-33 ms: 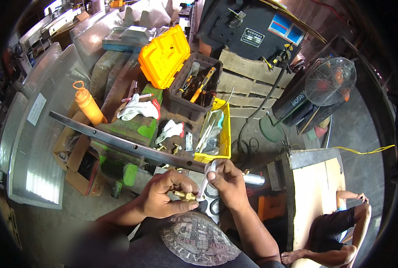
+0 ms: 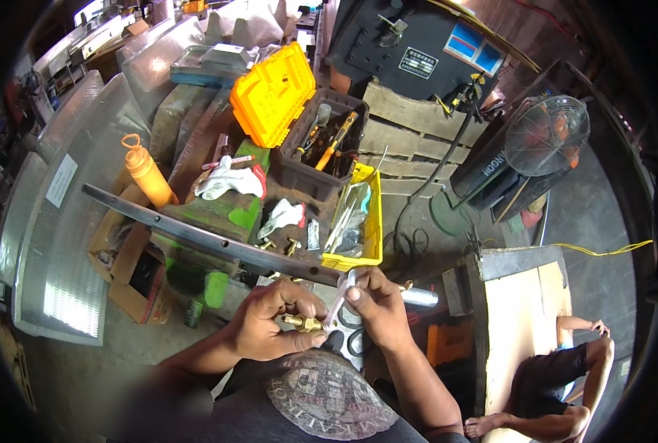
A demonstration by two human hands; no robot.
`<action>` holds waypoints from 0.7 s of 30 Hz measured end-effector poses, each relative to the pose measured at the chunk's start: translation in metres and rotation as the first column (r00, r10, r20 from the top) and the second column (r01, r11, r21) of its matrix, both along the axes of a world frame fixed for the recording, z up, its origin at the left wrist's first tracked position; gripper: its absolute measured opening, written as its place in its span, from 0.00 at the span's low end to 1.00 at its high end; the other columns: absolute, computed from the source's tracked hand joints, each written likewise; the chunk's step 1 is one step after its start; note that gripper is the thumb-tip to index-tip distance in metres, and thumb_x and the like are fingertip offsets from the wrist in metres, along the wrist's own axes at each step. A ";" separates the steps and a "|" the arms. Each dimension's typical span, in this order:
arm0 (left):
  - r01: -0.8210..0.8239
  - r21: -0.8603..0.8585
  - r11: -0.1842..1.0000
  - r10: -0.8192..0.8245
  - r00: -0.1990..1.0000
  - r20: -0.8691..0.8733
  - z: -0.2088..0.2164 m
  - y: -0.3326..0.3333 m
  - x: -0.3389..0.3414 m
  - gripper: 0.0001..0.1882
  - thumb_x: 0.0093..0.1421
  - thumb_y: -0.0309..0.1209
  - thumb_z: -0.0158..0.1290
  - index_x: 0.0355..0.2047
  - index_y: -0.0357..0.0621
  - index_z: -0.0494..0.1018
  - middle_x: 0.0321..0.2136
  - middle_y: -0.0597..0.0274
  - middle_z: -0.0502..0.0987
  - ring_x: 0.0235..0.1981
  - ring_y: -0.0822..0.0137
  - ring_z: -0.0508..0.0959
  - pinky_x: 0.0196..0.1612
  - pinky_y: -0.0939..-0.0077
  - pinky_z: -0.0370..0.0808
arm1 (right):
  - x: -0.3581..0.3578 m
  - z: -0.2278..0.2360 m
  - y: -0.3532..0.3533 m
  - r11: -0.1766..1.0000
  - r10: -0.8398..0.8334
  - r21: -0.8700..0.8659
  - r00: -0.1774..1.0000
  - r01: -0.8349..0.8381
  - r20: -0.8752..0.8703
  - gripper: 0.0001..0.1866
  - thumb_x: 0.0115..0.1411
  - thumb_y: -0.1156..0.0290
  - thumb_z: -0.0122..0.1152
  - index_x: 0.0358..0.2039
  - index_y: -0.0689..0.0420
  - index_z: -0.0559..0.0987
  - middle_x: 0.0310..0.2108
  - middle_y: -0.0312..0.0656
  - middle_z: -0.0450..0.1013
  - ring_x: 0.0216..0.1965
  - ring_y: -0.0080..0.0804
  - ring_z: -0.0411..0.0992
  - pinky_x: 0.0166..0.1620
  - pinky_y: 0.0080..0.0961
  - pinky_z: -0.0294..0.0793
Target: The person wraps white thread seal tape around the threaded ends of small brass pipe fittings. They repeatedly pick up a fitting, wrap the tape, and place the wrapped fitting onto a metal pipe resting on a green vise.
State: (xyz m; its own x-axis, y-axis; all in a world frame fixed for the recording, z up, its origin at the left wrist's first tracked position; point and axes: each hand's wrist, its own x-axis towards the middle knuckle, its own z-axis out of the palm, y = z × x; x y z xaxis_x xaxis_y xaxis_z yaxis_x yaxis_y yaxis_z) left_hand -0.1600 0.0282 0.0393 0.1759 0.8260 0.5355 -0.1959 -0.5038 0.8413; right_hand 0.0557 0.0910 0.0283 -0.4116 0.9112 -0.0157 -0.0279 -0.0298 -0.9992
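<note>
The left hand (image 2: 270, 321) pinches a brass fitting (image 2: 299, 323) between thumb and fingers, just in front of the dark shirt (image 2: 270, 402); the right hand (image 2: 381, 310) has its fingers closed on the upper end of a pale translucent strip (image 2: 338, 301), which slants down to the fitting's right end and seems to touch it; beyond the hands a long metal bar (image 2: 196, 233) crosses before the green-marked surface (image 2: 244, 215); on that surface small brass pieces (image 2: 293, 246) lie near a white glove (image 2: 279, 219), left of a yellow tray (image 2: 375, 221).
</note>
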 end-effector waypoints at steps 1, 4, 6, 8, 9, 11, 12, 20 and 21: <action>-0.040 -0.021 0.999 0.039 0.999 -0.031 0.003 -0.001 -0.002 0.17 0.56 0.21 0.65 0.39 0.41 0.67 0.38 0.57 0.79 0.36 0.73 0.80 0.38 0.79 0.76 | 0.003 0.001 -0.003 0.999 0.030 0.024 0.999 -0.031 0.016 0.17 0.57 0.64 0.74 0.36 0.61 0.76 0.40 0.39 0.72 0.44 0.27 0.68 0.52 0.27 0.67; -0.181 0.096 0.979 0.198 0.958 -0.209 0.015 0.009 -0.008 0.15 0.55 0.22 0.65 0.36 0.42 0.68 0.36 0.58 0.77 0.37 0.67 0.79 0.40 0.73 0.75 | 0.004 0.012 -0.010 0.997 0.077 0.024 0.995 -0.078 0.063 0.25 0.54 0.55 0.75 0.37 0.64 0.77 0.35 0.41 0.72 0.41 0.34 0.70 0.48 0.30 0.69; -0.238 -0.031 0.971 0.234 0.966 -0.108 0.006 0.009 -0.007 0.14 0.55 0.23 0.65 0.35 0.42 0.69 0.36 0.57 0.77 0.38 0.65 0.79 0.41 0.71 0.75 | 0.008 0.008 -0.009 0.967 0.042 0.233 0.970 -0.099 0.240 0.27 0.55 0.53 0.73 0.40 0.66 0.77 0.39 0.44 0.73 0.42 0.34 0.70 0.48 0.31 0.69; -0.299 -0.083 0.951 0.291 0.952 -0.090 0.004 0.009 -0.009 0.13 0.56 0.24 0.65 0.34 0.42 0.70 0.36 0.57 0.76 0.39 0.64 0.78 0.43 0.70 0.74 | 0.011 0.014 -0.011 0.897 -0.023 0.412 0.914 -0.160 0.404 0.30 0.54 0.55 0.72 0.44 0.69 0.76 0.40 0.51 0.72 0.43 0.43 0.71 0.47 0.36 0.70; -0.324 -0.018 0.946 0.319 0.939 -0.128 0.004 0.010 -0.012 0.13 0.56 0.24 0.65 0.34 0.42 0.70 0.36 0.56 0.76 0.39 0.64 0.78 0.43 0.70 0.74 | 0.010 0.018 -0.013 0.891 -0.022 0.417 0.901 -0.179 0.434 0.29 0.54 0.55 0.72 0.44 0.69 0.76 0.40 0.51 0.72 0.43 0.44 0.71 0.47 0.37 0.70; -0.361 0.116 0.925 0.378 0.905 -0.197 0.007 0.012 -0.016 0.12 0.56 0.24 0.65 0.34 0.41 0.71 0.37 0.56 0.76 0.40 0.64 0.78 0.43 0.70 0.74 | 0.009 0.024 -0.016 0.878 -0.024 0.426 0.870 -0.217 0.492 0.28 0.53 0.57 0.72 0.45 0.68 0.76 0.40 0.52 0.72 0.43 0.48 0.71 0.47 0.37 0.70; -0.372 0.076 0.925 0.379 0.909 -0.173 0.006 0.013 -0.015 0.12 0.56 0.24 0.65 0.34 0.41 0.71 0.37 0.56 0.76 0.40 0.64 0.78 0.43 0.70 0.74 | 0.011 0.026 -0.017 0.873 -0.012 0.420 0.849 -0.248 0.527 0.27 0.53 0.59 0.72 0.44 0.67 0.76 0.38 0.52 0.71 0.41 0.48 0.71 0.47 0.37 0.70; -0.253 -0.215 0.943 0.243 0.967 -0.072 -0.004 0.012 -0.022 0.12 0.58 0.21 0.62 0.38 0.40 0.70 0.39 0.59 0.77 0.38 0.72 0.77 0.43 0.76 0.74 | 0.035 0.051 -0.023 0.874 0.111 0.359 0.853 -0.329 0.510 0.19 0.45 0.74 0.70 0.39 0.64 0.77 0.37 0.49 0.73 0.39 0.45 0.74 0.44 0.34 0.72; -0.208 -0.278 0.938 0.207 0.978 -0.032 -0.004 0.010 -0.022 0.12 0.59 0.20 0.62 0.39 0.40 0.70 0.39 0.60 0.77 0.38 0.73 0.76 0.43 0.77 0.74 | 0.038 0.057 -0.022 0.862 0.095 0.381 0.845 -0.334 0.526 0.19 0.45 0.74 0.70 0.39 0.64 0.77 0.37 0.49 0.73 0.39 0.44 0.74 0.44 0.34 0.73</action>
